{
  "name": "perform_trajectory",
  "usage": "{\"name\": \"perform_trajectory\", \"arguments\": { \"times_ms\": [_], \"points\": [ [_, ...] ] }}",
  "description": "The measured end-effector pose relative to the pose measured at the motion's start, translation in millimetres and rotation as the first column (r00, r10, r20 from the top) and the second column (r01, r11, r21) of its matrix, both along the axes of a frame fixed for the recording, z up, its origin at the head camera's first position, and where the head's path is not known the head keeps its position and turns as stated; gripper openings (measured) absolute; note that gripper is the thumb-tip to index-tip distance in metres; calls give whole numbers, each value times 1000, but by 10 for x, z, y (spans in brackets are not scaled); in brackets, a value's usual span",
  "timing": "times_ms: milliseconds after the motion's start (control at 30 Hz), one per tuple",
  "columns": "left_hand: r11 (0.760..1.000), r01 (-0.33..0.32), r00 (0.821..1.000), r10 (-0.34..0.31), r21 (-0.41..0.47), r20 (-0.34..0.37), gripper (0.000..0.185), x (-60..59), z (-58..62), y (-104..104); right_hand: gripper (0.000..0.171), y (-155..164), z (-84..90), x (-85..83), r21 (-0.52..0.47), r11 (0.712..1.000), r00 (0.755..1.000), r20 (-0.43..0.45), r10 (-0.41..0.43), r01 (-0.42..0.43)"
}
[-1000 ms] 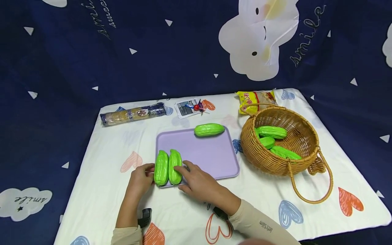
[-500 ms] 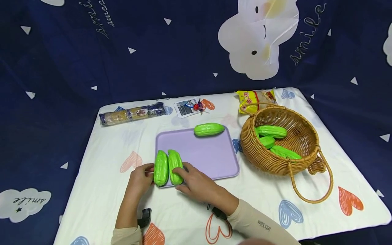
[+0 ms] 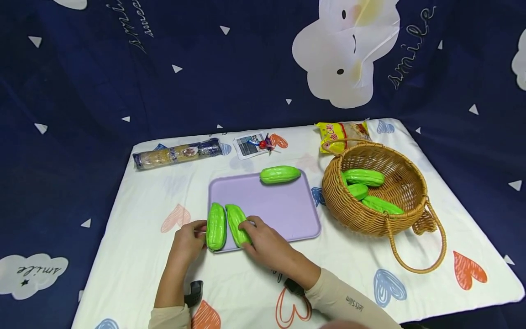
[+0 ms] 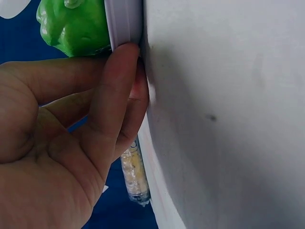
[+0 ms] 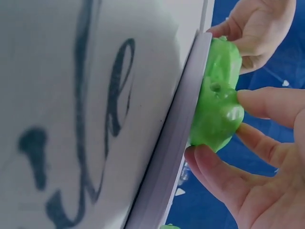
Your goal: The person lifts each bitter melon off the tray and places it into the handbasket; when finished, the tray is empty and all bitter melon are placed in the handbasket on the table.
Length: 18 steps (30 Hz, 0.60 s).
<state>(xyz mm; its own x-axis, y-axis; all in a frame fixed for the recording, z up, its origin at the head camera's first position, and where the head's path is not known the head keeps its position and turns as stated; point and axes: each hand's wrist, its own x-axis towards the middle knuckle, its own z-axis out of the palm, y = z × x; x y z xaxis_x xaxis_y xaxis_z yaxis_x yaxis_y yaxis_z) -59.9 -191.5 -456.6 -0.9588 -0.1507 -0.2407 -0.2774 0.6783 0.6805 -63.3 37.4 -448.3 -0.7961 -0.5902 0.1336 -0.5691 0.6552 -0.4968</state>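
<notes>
My right hand (image 3: 265, 242) has a pinching grip on a ridged green vegetable (image 3: 236, 219); the right-wrist view shows me digits pressed on opposite sides of it. It lies slanted at the front left of the lilac tray (image 3: 279, 205), its far end just beside a second vegetable (image 3: 216, 226) and its near end angled away, a narrow wedge of tray showing between. I have my left hand (image 3: 188, 240) at the tray's left edge, fingers bent and touching the rim; whether that grip is clasping it, I cannot tell. A third vegetable (image 3: 280, 174) lies along the tray's back edge, toward the right. On the table (image 3: 230, 283), right of the tray, I see a wicker basket (image 3: 345, 212) holding more vegetables (image 3: 365, 177), with a yellow packet (image 3: 334, 137) behind it.
</notes>
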Motion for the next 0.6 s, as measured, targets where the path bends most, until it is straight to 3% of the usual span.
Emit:
{"name": "perform_trajectory", "arguments": {
  "times_ms": [600],
  "points": [
    [1000, 2, 1000, -2, -24, -9, 37, -4, -4, 1, 34, 41, 2, -2, -44, 998, 999, 4, -48, 48]
  ]
}}
